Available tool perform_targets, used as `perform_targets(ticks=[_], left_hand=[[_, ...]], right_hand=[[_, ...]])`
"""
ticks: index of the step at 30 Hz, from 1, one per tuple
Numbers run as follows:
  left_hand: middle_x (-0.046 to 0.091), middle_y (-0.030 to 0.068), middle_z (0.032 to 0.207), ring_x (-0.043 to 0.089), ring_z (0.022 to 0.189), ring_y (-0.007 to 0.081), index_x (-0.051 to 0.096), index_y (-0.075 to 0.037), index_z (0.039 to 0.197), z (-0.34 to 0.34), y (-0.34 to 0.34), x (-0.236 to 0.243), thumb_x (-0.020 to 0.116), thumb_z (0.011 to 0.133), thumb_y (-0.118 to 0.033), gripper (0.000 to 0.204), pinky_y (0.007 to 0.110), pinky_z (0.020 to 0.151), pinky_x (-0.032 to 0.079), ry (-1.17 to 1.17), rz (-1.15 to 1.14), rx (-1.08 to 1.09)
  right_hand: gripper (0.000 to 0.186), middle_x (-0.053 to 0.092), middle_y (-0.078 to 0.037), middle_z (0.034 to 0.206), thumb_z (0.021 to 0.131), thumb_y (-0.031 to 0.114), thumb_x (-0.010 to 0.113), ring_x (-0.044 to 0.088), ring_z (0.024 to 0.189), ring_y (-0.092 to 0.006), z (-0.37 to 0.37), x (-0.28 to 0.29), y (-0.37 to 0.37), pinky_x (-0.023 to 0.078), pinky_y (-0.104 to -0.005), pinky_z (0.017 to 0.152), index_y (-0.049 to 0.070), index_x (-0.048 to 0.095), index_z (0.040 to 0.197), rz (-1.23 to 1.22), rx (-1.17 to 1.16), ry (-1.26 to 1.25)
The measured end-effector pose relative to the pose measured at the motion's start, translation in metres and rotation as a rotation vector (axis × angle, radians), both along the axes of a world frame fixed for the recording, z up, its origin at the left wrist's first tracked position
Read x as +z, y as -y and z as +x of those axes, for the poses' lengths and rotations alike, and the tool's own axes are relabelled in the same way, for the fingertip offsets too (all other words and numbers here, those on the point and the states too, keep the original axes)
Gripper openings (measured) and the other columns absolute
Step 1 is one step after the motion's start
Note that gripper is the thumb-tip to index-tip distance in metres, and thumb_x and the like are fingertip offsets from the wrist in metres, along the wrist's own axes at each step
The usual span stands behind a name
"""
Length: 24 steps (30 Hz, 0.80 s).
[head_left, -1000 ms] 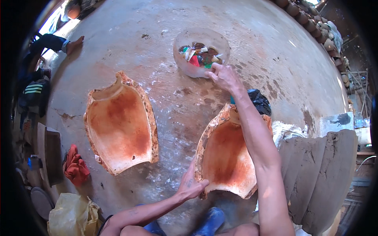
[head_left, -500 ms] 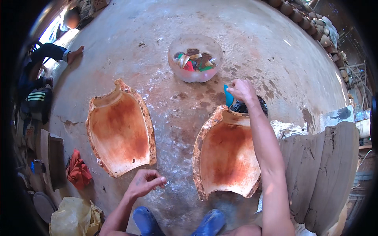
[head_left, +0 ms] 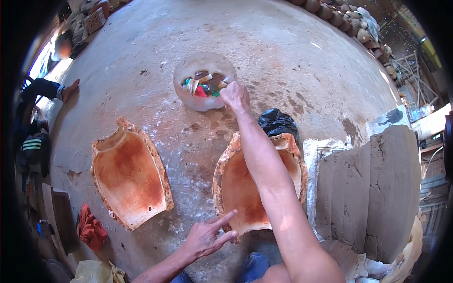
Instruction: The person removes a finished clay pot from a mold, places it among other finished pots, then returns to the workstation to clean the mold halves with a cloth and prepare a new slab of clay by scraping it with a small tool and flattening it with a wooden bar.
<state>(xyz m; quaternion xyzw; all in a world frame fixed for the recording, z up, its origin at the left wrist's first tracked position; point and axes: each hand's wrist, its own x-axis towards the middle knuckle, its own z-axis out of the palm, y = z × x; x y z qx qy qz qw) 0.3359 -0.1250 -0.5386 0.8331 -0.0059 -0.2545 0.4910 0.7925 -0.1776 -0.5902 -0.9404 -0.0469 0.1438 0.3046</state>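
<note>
"Stained grey floor [head_left: 188, 151] under it all. Nearest?"

"Left hand [head_left: 205, 239], fingers spread wide, holding nothing, forefinger and thumb at the near-left corner of the right hollow shell [head_left: 236, 188]. Contact unclear."

"Next?"

"Grey clay slab [head_left: 368, 193] to that shell's right; left hollow shell [head_left: 130, 172] off to its left, well apart. Black bag [head_left: 277, 122] just beyond the right one."

"Right hand [head_left: 234, 96]?"

"Curled, at the translucent bowl's [head_left: 200, 104] near-right rim. Can't tell what it grips. Coloured scraps [head_left: 200, 92] inside. Farthest: round pots [head_left: 335, 19]."
</note>
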Motion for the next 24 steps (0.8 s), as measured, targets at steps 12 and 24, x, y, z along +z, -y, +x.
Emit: perform_targets(ticks=[12, 24], left_hand=[[0.079, 0.0146, 0.094, 0.078, 0.087, 0.0368, 0.067, -0.008, 0.116, -0.012, 0.006, -0.027, 0.073, 0.105, -0.039, 0.034, 0.049, 0.076, 0.062, 0.232, 0.098, -0.1], [0.078, 0.0162, 0.09, 0.078, 0.083, 0.0375, 0.073, -0.007, 0.112, -0.085, -0.039, -0.022, 0.083, 0.096, -0.026, 0.027, 0.046, 0.074, 0.062, 0.181, 0.157, -0.019]], right_hand=[[0.038, 0.08, -0.019, 0.076, 0.097, 0.019, 0.052, 0.077, 0.056, -0.0223, 0.018, 0.025, 0.177, 0.064, -0.034, 0.06, -0.006, 0.08, 0.094, -0.087, -0.215, -0.001], [0.073, 0.08, -0.023, 0.123, 0.101, 0.056, 0.069, 0.08, 0.092, -0.0336, -0.023, -0.001, 0.266, 0.064, -0.0466, 0.086, 0.011, 0.061, 0.157, 0.092, -0.375, 0.295]])
